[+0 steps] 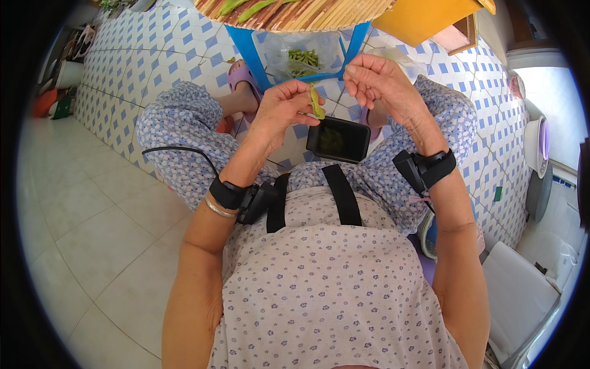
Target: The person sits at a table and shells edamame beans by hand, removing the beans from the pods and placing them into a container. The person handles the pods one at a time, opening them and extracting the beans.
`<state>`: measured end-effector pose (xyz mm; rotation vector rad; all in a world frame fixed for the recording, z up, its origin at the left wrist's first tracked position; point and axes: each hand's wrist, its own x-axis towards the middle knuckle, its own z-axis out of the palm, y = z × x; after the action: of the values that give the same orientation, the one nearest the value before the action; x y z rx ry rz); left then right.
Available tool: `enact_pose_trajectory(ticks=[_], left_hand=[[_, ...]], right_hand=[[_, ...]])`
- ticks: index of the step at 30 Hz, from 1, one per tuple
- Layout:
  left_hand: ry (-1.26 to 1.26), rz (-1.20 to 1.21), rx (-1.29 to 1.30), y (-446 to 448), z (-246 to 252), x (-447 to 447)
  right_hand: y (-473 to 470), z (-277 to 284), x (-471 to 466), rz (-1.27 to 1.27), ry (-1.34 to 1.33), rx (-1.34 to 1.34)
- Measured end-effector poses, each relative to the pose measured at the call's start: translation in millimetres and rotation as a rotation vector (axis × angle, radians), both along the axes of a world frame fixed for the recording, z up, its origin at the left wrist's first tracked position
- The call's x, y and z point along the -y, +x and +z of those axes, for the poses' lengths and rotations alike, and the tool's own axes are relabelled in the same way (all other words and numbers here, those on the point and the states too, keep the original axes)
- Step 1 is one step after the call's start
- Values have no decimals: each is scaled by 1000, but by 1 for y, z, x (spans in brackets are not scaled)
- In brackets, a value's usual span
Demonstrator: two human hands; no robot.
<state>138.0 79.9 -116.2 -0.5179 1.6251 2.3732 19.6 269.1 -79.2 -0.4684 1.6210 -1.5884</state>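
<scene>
Between the thumb and fingers of my left hand (290, 104) is a green bean pod (316, 102), held lengthwise over the edge of a black plastic container (340, 138). Some green pieces lie inside the container, dim in its shadow. My right hand (375, 80) is raised to the right of the pod, apart from it. Its fingers are curled, with the thumb close to the index finger; whether something small is between them is unclear. Several green pods (258, 10) rest on a round woven tray (318, 16) at the top of the view.
A blue stool frame (244, 50) stands under the tray. Beneath it, a clear plastic bag (274, 50) holds more green pods (304, 57). At upper right is a yellow wooden piece of furniture (419, 18). Basins (534, 147) stand along the right wall.
</scene>
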Motion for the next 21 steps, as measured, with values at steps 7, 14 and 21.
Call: enact_pose_trajectory(ticks=[7, 14, 21], left_hand=[[-481, -259, 53, -6, -58, -26], [-773, -397, -149, 0, -89, -39], [-632, -433, 252, 14, -107, -22]], right_hand=[[-23, -22, -12, -174, -188, 67], [-26, -19, -12, -245, -224, 168], [-21, -14, -16, -316, -209, 217]])
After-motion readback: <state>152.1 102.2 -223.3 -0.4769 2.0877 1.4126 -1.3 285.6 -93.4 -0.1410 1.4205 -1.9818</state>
